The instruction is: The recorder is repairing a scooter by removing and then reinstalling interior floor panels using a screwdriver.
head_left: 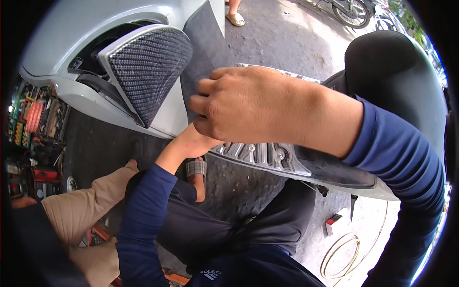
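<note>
My right hand (234,103) reaches across above the scooter's footboard, its fingers curled into a fist next to the dark grey inner panel (204,38). What it grips, if anything, is hidden by the hand itself. Below it comes my left hand (195,142), whose fingers lie out of sight behind the right hand. To the left, a carbon-patterned cover (148,64) with a light rim stands out from an opening in the white scooter body (91,21). A silver ribbed metal plate (260,155) covers the footboard under my hands.
The black scooter seat (382,60) rises at the right. A person in beige trousers (83,205) sits close on my left. Racks of tools (36,115) stand at the far left. On the floor lie a small red-and-black box (333,223) and a coiled hose (340,256).
</note>
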The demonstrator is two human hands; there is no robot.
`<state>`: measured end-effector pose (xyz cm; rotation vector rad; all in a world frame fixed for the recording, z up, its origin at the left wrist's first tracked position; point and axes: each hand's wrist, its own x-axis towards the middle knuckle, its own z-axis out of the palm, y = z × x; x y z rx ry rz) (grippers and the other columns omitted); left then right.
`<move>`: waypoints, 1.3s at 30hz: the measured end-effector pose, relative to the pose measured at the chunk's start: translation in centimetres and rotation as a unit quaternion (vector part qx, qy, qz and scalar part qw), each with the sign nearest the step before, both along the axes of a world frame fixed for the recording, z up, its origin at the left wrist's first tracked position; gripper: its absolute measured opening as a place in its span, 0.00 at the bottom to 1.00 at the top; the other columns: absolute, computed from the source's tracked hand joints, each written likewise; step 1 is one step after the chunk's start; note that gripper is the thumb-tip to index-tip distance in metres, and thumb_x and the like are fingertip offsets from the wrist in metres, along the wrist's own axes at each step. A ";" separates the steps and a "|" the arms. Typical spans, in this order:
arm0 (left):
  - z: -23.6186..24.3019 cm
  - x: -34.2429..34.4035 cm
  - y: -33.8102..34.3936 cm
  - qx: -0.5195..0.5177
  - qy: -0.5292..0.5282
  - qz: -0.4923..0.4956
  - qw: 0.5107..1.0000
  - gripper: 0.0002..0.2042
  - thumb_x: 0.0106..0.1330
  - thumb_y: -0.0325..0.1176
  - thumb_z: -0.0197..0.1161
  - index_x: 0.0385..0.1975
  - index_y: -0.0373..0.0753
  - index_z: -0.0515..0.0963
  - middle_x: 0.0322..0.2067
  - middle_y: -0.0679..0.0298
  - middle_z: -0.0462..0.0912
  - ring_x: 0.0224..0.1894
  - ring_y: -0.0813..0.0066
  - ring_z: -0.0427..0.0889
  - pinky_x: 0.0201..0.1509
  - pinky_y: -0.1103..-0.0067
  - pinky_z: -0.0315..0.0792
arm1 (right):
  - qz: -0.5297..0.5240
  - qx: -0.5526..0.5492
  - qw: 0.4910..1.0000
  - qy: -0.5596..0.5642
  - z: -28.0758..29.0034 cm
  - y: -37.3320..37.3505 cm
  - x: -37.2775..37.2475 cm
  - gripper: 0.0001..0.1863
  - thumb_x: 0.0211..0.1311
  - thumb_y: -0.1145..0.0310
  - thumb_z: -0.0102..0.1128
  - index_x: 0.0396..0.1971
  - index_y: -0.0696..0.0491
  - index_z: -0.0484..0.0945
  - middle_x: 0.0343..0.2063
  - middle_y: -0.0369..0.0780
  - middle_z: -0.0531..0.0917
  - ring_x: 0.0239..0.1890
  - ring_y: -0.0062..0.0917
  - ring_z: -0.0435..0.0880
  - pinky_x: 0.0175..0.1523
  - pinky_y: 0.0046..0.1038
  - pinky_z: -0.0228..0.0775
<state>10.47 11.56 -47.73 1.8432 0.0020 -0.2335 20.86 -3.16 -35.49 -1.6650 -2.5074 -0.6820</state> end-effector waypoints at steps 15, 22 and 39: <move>-1.8 -0.2 -0.6 0.282 -0.208 -0.044 0.935 0.12 0.68 0.33 0.58 0.45 0.34 0.77 0.41 0.51 0.84 0.44 0.52 0.82 0.46 0.66 0.74 | -0.369 -0.278 0.873 0.159 4.2 0.1 -3.9 0.09 0.49 0.73 0.67 0.32 0.56 0.84 0.32 0.44 0.86 0.40 0.35 0.87 0.38 0.32 0.79; -7.2 5.2 -7.3 0.185 -0.206 -0.206 0.939 0.15 0.71 0.41 0.55 0.38 0.32 0.74 0.35 0.48 0.80 0.41 0.45 0.79 0.45 0.60 0.72 | -0.366 -0.050 0.924 0.096 6.8 -11.5 -2.6 0.15 0.53 0.74 0.67 0.42 0.54 0.79 0.34 0.41 0.78 0.39 0.35 0.81 0.44 0.35 0.73; -9.5 8.2 -12.7 0.200 -0.265 -0.293 0.897 0.14 0.68 0.42 0.57 0.32 0.37 0.82 0.31 0.54 0.83 0.37 0.50 0.81 0.43 0.61 0.75 | -0.441 -0.095 0.883 0.127 4.4 -15.6 -2.6 0.20 0.44 0.79 0.65 0.42 0.55 0.82 0.34 0.43 0.76 0.39 0.33 0.80 0.42 0.32 0.76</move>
